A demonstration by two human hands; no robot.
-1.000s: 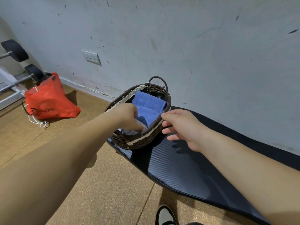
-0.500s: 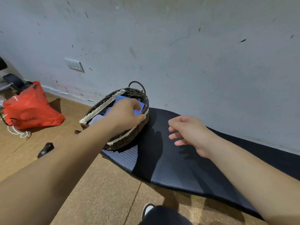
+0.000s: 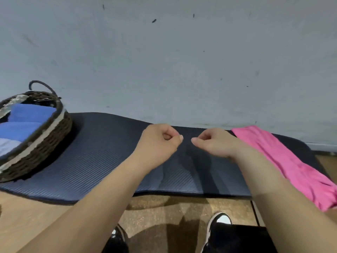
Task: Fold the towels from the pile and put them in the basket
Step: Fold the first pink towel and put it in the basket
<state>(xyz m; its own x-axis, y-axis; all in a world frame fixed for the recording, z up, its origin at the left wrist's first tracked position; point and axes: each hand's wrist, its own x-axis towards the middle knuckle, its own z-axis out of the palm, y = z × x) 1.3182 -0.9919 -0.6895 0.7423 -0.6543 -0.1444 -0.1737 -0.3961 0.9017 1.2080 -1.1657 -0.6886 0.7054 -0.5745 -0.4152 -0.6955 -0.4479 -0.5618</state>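
Wicker basket [image 3: 43,148] at the left end of the exercise mat [image 3: 102,152] holds two folded blue towels [image 3: 27,114] and a pale towel [image 3: 7,146]. One pink towel [image 3: 284,161] lies at the mat's right end, apparently unfolded: outstanding. Left hand [image 3: 158,143] and right hand [image 3: 213,145] hover over mat centre, fingers curled, holding nothing.

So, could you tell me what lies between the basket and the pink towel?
Between basket and pink towel, the head view shows only bare mat, with left hand and right hand over it.

One basket [image 3: 45,143], one mat [image 3: 102,157], four towels [image 3: 284,161]
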